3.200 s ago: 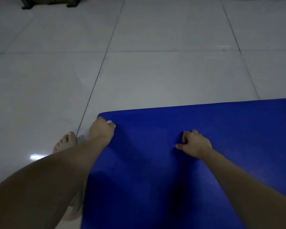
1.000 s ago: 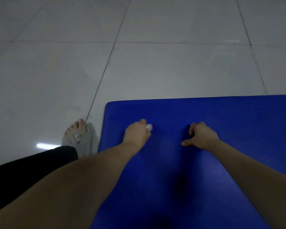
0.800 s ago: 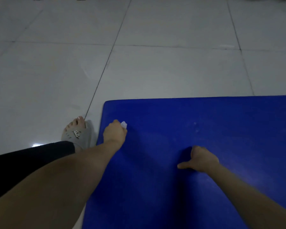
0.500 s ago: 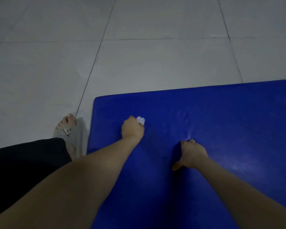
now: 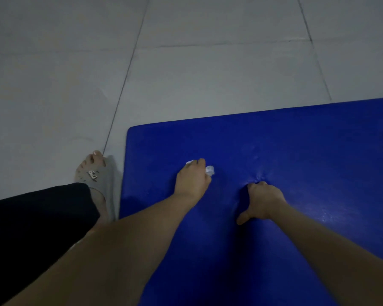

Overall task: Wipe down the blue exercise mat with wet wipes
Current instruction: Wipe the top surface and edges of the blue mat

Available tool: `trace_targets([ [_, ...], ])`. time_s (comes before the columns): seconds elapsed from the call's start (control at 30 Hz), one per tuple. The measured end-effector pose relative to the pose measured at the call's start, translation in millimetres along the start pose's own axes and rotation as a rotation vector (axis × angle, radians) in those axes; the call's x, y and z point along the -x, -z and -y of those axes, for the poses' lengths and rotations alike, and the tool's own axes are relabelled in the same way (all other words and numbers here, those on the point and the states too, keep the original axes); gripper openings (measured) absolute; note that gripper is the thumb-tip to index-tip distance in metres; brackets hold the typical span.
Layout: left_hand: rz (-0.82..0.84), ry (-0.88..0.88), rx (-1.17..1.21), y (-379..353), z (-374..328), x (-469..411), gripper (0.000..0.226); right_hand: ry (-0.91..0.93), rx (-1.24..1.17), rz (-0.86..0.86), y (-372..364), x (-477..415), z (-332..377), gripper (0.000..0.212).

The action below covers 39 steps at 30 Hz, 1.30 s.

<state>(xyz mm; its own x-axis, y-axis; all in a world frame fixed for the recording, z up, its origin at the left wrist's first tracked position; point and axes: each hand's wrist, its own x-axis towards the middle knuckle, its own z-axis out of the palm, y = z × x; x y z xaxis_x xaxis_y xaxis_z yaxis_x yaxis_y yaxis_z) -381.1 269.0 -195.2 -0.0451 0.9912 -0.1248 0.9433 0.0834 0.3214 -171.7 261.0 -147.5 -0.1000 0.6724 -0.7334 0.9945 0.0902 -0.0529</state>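
While the left hand bunches tight round a crumpled white wipe, that wad is pressed right down onto the mat. Fingers are curled over it, and bits of white poke out at the fingertips on both sides of the hand. Over to the right hand: fingers curled under, nothing in them, thumb stuck out to the left and lying on the surface. Its fingertips dig into the padding, and there is a small pucker in the blue just beyond them. The two hands sit near each other, left one a little further forward.

The mat itself is deep blue, smooth, lying flat on the pale tiled floor, its rounded far-left corner in view. It runs off the right and bottom edges of the shot. A faint sheen and pale specks show to the right of the right hand; whether that is wetness, I cannot tell.

Just beside the mat's left edge, a foot in a grey sandal stands on the tiles, with a black trouser leg behind it.
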Motion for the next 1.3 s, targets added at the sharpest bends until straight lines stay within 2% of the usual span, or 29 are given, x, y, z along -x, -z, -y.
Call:
trace_targets([
  [0.1, -0.037, 0.102, -0.060, 13.2, 48.5, 14.8, 0.022, -0.009, 0.003, 0.003, 1.5, 2.8, 1.2, 0.106],
  [0.2, -0.113, 0.244, -0.020, 24.3, 88.3, 31.8, 0.023, -0.009, -0.003, 0.008, 2.8, 5.4, 2.2, 0.105],
  [0.3, -0.182, 0.359, -0.123, 21.3, 92.5, 41.7, 0.029, -0.007, 0.005, 0.008, 3.4, 6.5, 2.3, 0.105],
  [0.37, -0.215, 0.407, -0.061, 17.1, 79.7, 42.6, 0.035, -0.003, 0.014, 0.012, 3.0, 5.9, 2.4, 0.104],
  [0.53, -0.221, 0.359, 0.205, 5.7, 43.0, 37.0, 0.039, 0.014, 0.031, 0.002, 3.2, 3.3, 1.4, 0.100],
  [0.63, -0.199, 0.356, 0.255, -3.0, 22.2, 32.6, 0.038, 0.019, 0.054, -0.006, 3.2, 3.2, 2.2, 0.098],
  [0.73, -0.142, 0.307, 0.258, -11.7, -1.7, 28.6, 0.027, 0.019, 0.074, -0.004, 4.2, 3.0, 3.2, 0.093],
  [0.83, 0.005, 0.168, 0.317, -16.4, -45.7, 28.7, 0.016, 0.038, 0.073, -0.022, 4.2, 1.1, 3.5, 0.085],
  [0.9, 0.102, 0.003, 0.293, -19.3, -70.4, 28.1, 0.016, 0.053, 0.074, -0.036, 3.0, 0.3, 4.8, 0.082],
  [1.03, 0.112, -0.128, 0.199, -7.7, -57.8, 11.7, 0.030, 0.049, 0.087, -0.029, 3.9, -1.4, 4.1, 0.084],
  [1.17, 0.041, -0.016, 0.133, 11.3, 2.7, 0.3, 0.032, 0.023, 0.080, 0.003, 5.8, 0.5, 1.7, 0.086],
  [1.3, -0.044, 0.192, 0.109, 26.4, 62.3, 12.6, 0.038, 0.008, 0.073, 0.021, 6.7, 2.0, 3.7, 0.092],
])
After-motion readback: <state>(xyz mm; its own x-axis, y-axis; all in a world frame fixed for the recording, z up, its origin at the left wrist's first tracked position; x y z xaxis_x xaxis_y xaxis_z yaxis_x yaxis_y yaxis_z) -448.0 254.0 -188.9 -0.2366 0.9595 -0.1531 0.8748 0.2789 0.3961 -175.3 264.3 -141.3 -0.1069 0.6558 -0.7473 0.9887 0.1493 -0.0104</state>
